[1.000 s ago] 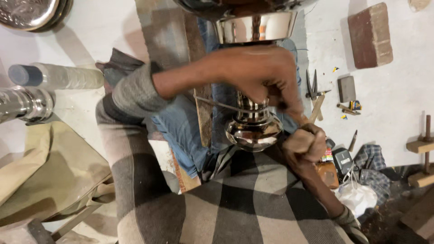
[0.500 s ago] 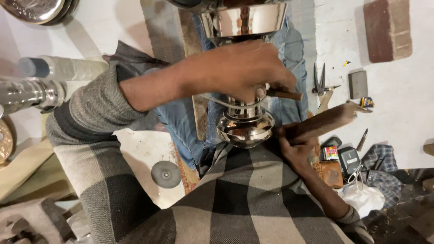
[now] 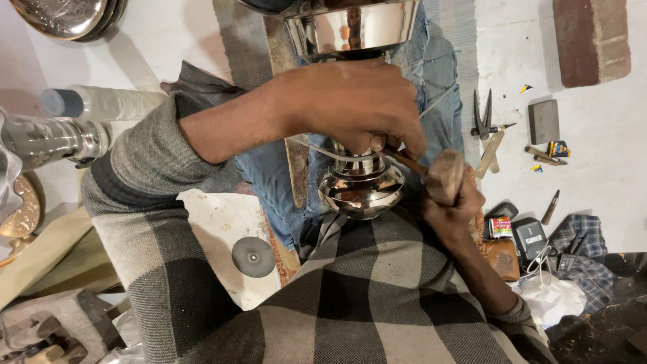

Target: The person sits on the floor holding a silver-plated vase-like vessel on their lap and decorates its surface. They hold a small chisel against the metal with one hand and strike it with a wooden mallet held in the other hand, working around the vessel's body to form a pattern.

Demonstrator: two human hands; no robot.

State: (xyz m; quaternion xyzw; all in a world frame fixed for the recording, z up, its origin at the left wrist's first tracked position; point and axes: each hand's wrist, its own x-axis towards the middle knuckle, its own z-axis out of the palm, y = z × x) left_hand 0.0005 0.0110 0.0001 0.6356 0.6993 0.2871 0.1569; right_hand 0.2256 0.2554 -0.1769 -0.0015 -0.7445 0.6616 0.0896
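A shiny silver metal vessel (image 3: pixel 360 182) with a round bulb base and a wide bowl top (image 3: pixel 350 27) lies across my lap. My left hand (image 3: pixel 350 108) rests over its narrow neck and pinches a thin dark rod-like tool (image 3: pixel 404 160) against the metal. My right hand (image 3: pixel 455 209) grips a wooden mallet (image 3: pixel 445 175), whose head sits right at the outer end of that tool, beside the bulb. Blue denim cloth (image 3: pixel 276 175) lies under the vessel.
Pliers (image 3: pixel 484 118), small tools and a grey block (image 3: pixel 543 121) lie on the white floor at right, with a brick (image 3: pixel 592 40) beyond. A grey disc (image 3: pixel 253 256) sits lower left. Another metal piece (image 3: pixel 47 138) and a plastic bottle (image 3: pixel 101 101) lie left.
The mallet has swung from out at the right, down and inward, to the end of the thin tool. My left hand stays on the vessel's neck.
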